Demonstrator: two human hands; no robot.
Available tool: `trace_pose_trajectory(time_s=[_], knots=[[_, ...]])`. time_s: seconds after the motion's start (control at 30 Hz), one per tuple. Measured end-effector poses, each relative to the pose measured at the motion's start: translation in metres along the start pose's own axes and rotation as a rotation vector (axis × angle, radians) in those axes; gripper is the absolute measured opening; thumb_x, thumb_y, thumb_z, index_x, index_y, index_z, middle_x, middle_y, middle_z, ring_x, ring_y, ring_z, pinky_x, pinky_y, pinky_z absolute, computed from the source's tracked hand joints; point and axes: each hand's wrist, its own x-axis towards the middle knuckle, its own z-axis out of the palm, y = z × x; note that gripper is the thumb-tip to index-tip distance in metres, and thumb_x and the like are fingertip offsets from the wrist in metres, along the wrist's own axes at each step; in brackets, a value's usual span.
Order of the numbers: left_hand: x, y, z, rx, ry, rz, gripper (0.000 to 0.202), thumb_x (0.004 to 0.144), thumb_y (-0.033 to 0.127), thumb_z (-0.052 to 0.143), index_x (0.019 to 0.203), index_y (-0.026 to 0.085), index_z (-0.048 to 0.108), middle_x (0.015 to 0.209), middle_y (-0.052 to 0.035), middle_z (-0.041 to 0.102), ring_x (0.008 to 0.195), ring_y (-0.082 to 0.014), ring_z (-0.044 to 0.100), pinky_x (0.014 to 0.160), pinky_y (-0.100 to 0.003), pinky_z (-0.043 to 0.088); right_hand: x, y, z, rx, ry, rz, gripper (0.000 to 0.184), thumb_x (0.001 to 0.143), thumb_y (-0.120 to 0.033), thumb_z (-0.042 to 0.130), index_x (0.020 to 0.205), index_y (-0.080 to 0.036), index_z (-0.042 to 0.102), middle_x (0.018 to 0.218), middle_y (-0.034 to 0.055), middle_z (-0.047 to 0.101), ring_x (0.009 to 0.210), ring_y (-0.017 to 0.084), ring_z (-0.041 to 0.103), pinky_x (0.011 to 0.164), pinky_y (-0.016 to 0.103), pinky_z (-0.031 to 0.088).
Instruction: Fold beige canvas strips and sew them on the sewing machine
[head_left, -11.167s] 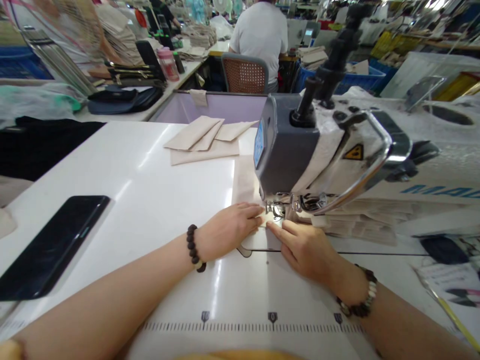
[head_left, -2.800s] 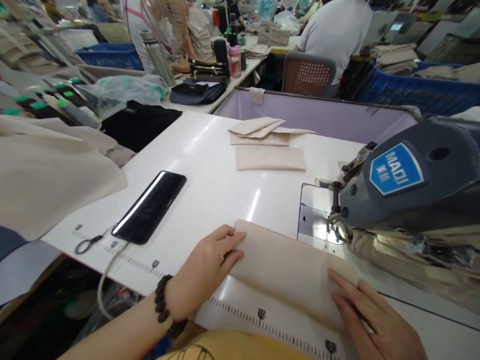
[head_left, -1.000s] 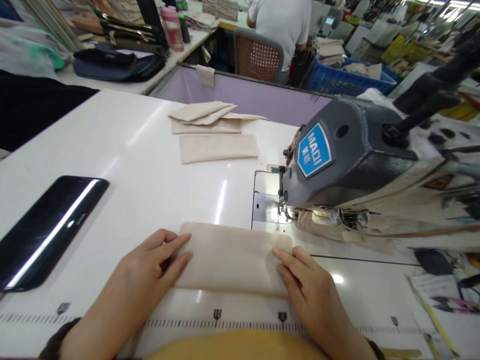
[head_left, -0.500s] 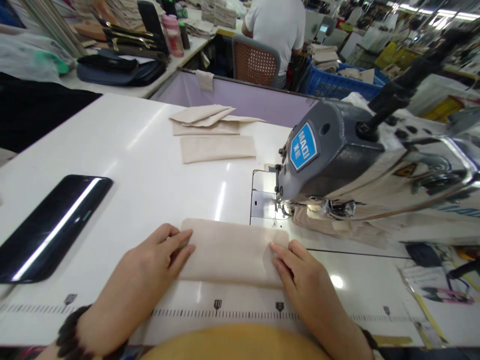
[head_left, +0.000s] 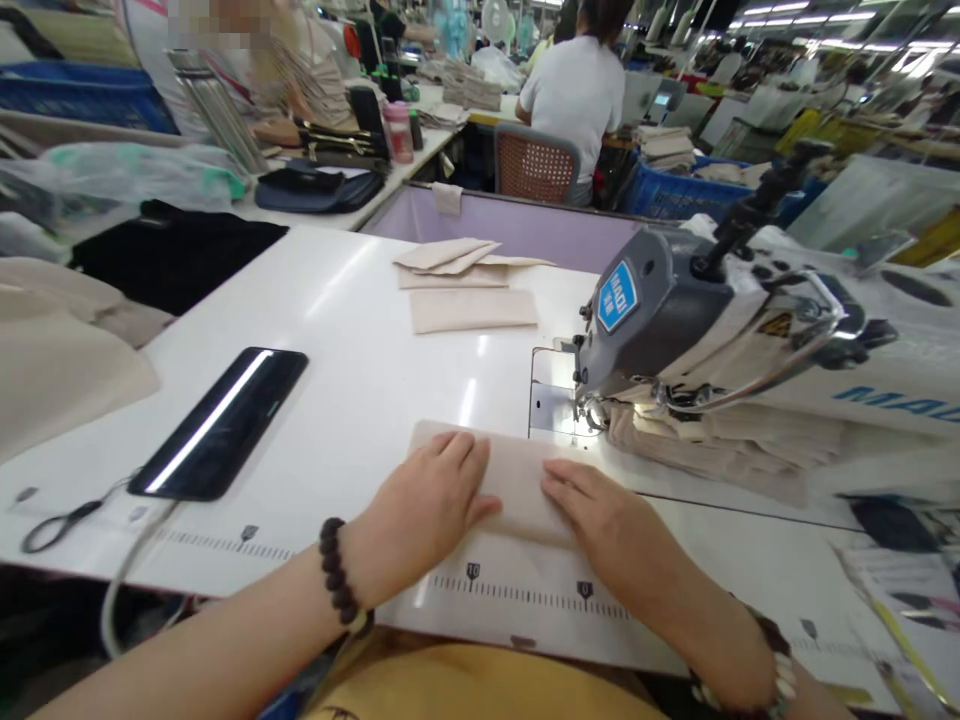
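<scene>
A folded beige fabric piece (head_left: 517, 485) lies on the white sewing table in front of me. My left hand (head_left: 439, 485) rests flat across its left part, thumb apart from the fingers. On its right part lies my right hand (head_left: 600, 510), fingers extended over the cloth and palm down. Just beyond the fabric is the sewing machine head (head_left: 652, 300), its needle area lit. Farther back, another flat beige strip (head_left: 474, 311) lies below a small stack of folded beige pieces (head_left: 450, 260).
A black phone (head_left: 221, 425) with a cable lies at left. More beige cloth (head_left: 67, 340) covers the table's left edge. Bunched beige pieces (head_left: 720, 445) sit under the machine arm. A ruler scale (head_left: 525, 593) runs along the front edge. A person in white (head_left: 574, 85) sits ahead.
Both hands have gone from gripping the fabric's two ends to lying flat on top of it, the left one moved inward. The view has shifted left and upward.
</scene>
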Motion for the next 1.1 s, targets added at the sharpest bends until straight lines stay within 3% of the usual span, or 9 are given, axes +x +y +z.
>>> trace_pose_trajectory(time_s=[0.1,0.27,0.43,0.53,0.6,0.7,0.8,0.9,1.1], knots=[[-0.001,0.017,0.012,0.075,0.041,-0.073,0.069,0.078,0.05,0.057,0.125,0.002,0.041,0.119,-0.0201,0.049,0.112,-0.0346,0.044,0.096,-0.048,0.037,0.003,-0.007,0.01,-0.018,0.023,0.077,0.032,0.088,-0.023,0.041,0.112,-0.01,0.057,0.1,0.0132,0.058,0.092,0.022,0.053,0.081,0.04,0.05],[-0.009,0.015,0.029,0.055,0.041,-0.114,0.071,0.084,0.057,0.042,0.134,0.008,0.032,0.143,-0.02,0.024,0.131,-0.0344,0.022,0.104,-0.047,0.028,-0.003,-0.009,0.034,-0.145,0.14,0.034,0.042,0.087,-0.033,0.042,0.122,-0.01,0.051,0.105,0.0159,0.05,0.1,0.028,0.046,0.087,0.051,0.043],[-0.02,-0.005,0.021,0.082,-0.033,-0.196,0.074,0.085,0.059,0.037,0.136,0.005,0.028,0.144,-0.0198,0.019,0.134,-0.0304,0.017,0.107,-0.048,0.023,-0.008,-0.003,0.041,-0.158,0.17,0.019,0.043,0.088,-0.035,0.039,0.125,-0.015,0.049,0.107,0.0132,0.049,0.102,0.026,0.046,0.089,0.047,0.042],[-0.032,-0.018,0.016,0.148,-0.062,-0.301,0.068,0.088,0.051,0.038,0.136,0.005,0.026,0.144,-0.0193,0.02,0.134,-0.0303,0.018,0.106,-0.051,0.023,-0.009,-0.001,0.043,-0.177,0.19,0.008,0.044,0.089,-0.037,0.037,0.125,-0.015,0.048,0.107,0.0129,0.049,0.101,0.026,0.046,0.088,0.046,0.042],[-0.04,-0.03,0.013,0.176,-0.048,-0.303,0.063,0.089,0.048,0.038,0.135,0.007,0.029,0.144,-0.0173,0.022,0.133,-0.0301,0.02,0.105,-0.051,0.025,-0.009,0.0,0.044,-0.201,0.205,-0.01,0.044,0.089,-0.037,0.036,0.125,-0.015,0.049,0.106,0.0133,0.049,0.1,0.027,0.047,0.087,0.046,0.043],[-0.05,-0.059,0.003,0.239,0.06,-0.38,0.053,0.091,0.04,0.038,0.133,0.009,0.034,0.143,-0.0166,0.027,0.132,-0.0293,0.024,0.105,-0.047,0.026,-0.008,0.002,0.046,-0.25,0.249,-0.06,0.043,0.088,-0.037,0.036,0.122,-0.013,0.05,0.105,0.0138,0.049,0.097,0.027,0.048,0.083,0.045,0.045],[-0.061,-0.098,-0.013,0.334,0.207,-0.717,0.056,0.088,0.03,0.041,0.135,0.004,0.026,0.14,-0.0219,0.029,0.129,-0.0311,0.029,0.104,-0.046,0.026,-0.006,0.006,0.049,-0.294,0.301,-0.107,0.042,0.088,-0.037,0.035,0.12,-0.013,0.051,0.103,0.0134,0.051,0.095,0.026,0.05,0.08,0.043,0.046],[-0.07,-0.129,-0.025,0.285,0.164,-0.965,0.064,0.083,0.026,0.044,0.136,-0.001,0.02,0.13,-0.0255,0.039,0.12,-0.0342,0.04,0.096,-0.047,0.033,-0.006,0.013,0.054,-0.338,0.328,-0.169,0.041,0.087,-0.035,0.035,0.118,-0.014,0.052,0.1,0.0125,0.054,0.091,0.026,0.052,0.078,0.041,0.047],[-0.071,-0.141,-0.024,0.2,0.147,-1.022,0.065,0.08,0.028,0.043,0.134,0.0,0.022,0.117,-0.0202,0.051,0.104,-0.0297,0.053,0.086,-0.039,0.042,-0.012,0.032,0.072,-0.399,0.322,-0.241,0.046,0.08,-0.038,0.048,0.121,-0.017,0.052,0.101,0.012,0.057,0.09,0.026,0.054,0.077,0.04,0.047]])
